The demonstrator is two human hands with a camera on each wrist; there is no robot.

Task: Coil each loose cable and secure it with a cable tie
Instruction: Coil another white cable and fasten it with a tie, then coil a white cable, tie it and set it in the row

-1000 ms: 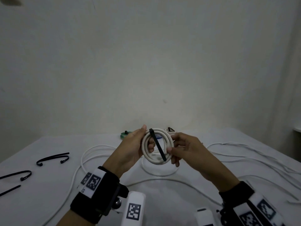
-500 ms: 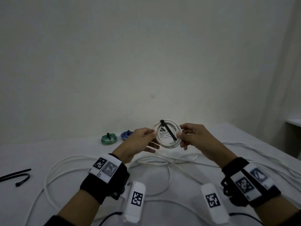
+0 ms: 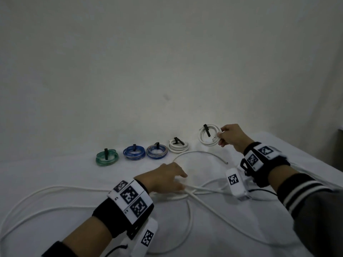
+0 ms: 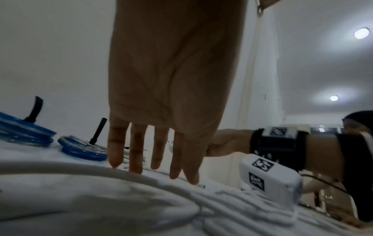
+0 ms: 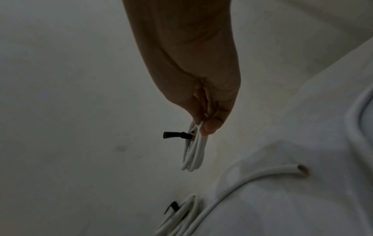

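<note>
My right hand (image 3: 225, 135) pinches a small white cable coil (image 3: 205, 140) with a black tie (image 3: 206, 130) on it, held in the air near the back wall; the right wrist view shows the coil (image 5: 193, 153) hanging from my fingertips (image 5: 209, 127). My left hand (image 3: 167, 178) is low over the table with straight fingers (image 4: 137, 153) touching loose white cables (image 3: 202, 199). A row of tied coils lies at the back: green (image 3: 107, 157), blue (image 3: 134, 153), blue-grey (image 3: 156, 152) and white (image 3: 178, 145).
Long loose white cables (image 3: 46, 193) loop over the white table (image 3: 55, 171), from the left edge to the right side. One free cable end (image 3: 226, 162) lies below the held coil. The wall stands close behind the coils.
My left hand has let go of the white coil and dropped to the loose cables. My right hand has carried the coil away to the right, toward the row of tied coils.
</note>
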